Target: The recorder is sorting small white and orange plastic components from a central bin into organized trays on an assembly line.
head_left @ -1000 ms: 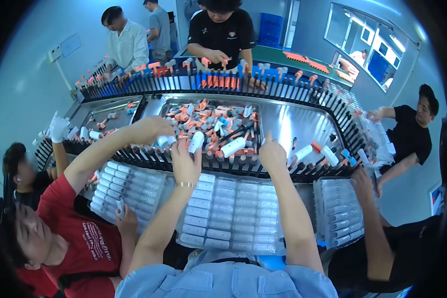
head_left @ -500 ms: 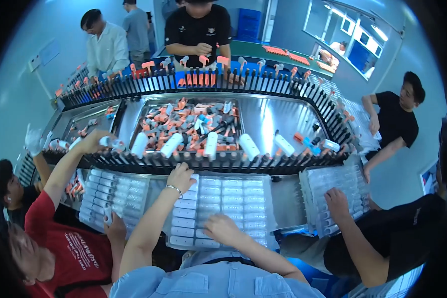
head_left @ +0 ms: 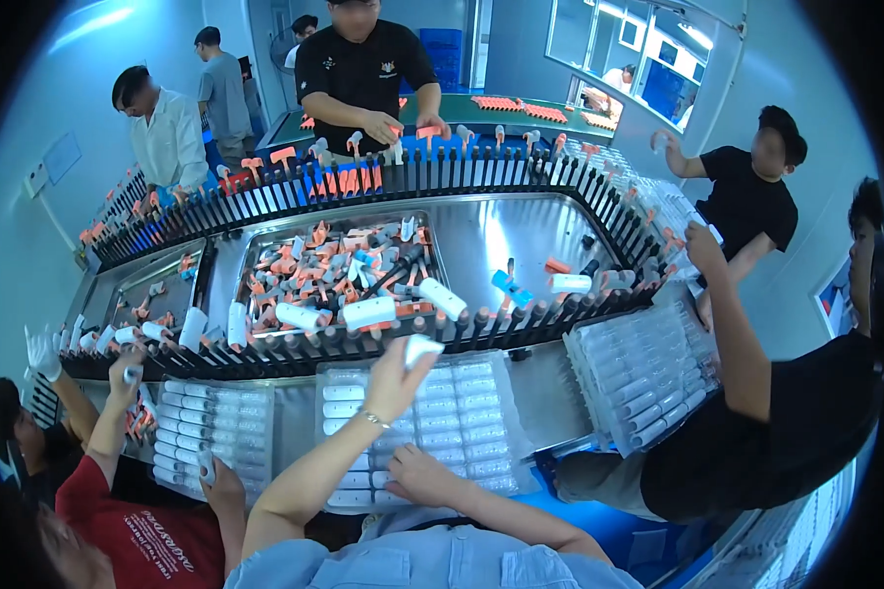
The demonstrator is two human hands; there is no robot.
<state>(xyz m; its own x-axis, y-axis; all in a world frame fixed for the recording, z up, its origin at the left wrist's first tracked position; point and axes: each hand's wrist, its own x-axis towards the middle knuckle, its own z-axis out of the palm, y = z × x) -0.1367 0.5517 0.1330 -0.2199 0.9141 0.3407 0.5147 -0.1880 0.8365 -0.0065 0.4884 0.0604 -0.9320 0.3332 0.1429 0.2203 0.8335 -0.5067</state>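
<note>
1. The white tube (head_left: 420, 348) sits pinched in the fingertips of the left hand (head_left: 395, 381), lifted just above the near rail of black pegs, at about twelve o'clock from the clear tray (head_left: 491, 388) in front of the person.
2. The left hand is closed around that tube, wrist cocked up, a thin bracelet on the forearm. The right hand (head_left: 414, 478) lies flat at the tray's six o'clock edge, fingers spread loosely, gripping nothing that I can make out.
3. The tray holds rows of white tubes laid side by side in its pockets. Most pockets look filled, so I judge the packing well along. I cannot tell where the open slots are.
4. Beyond the tube, at twelve o'clock, more white tubes (head_left: 368, 312) stand on the black peg conveyor (head_left: 521, 319), waiting to be picked off.
5. Inside the loop, a steel bin (head_left: 255, 257) is heaped with orange, white and blue parts, so plenty of stock seems left.
6. At nine o'clock a person in a red shirt (head_left: 138, 535) works a second tray (head_left: 216, 432), and a white-gloved hand (head_left: 41, 351) reaches in farther left.
7. At three o'clock a person in black leans over another filled tray (head_left: 638, 373). Others stand at the far side of the line.
</note>
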